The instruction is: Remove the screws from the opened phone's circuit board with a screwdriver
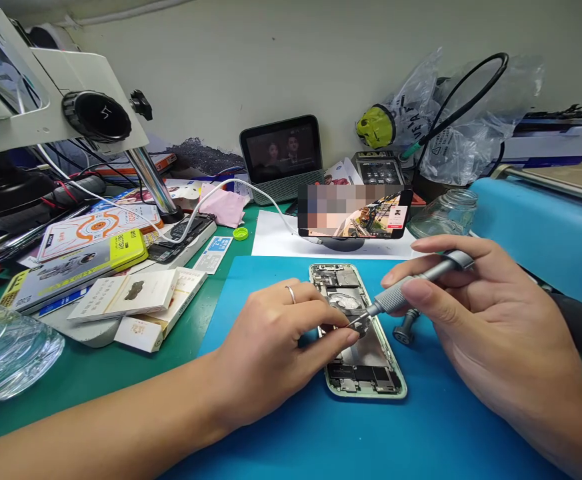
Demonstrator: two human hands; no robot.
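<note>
An opened phone body [373,350] with its inner parts bare lies on the blue mat [281,443]. My right hand [491,320] holds a grey metal screwdriver [395,293] between thumb and fingers, its thin tip slanting down to the left over the phone. My left hand [291,333], with a ring on one finger, rests over the phone's left edge; thumb and fingertip are pinched at the screwdriver's tip. Whatever small thing may be between them is too small to make out. A second dark screwdriver [405,328] lies just right of the phone.
Behind the mat, a lit phone [355,213] stands on a holder, near a smart display [283,157] and a glass jar [453,207]. Left are cigarette packs [125,295], boxes, another opened phone [185,240] and a microscope stand [151,180]. A blue case [545,233] is right.
</note>
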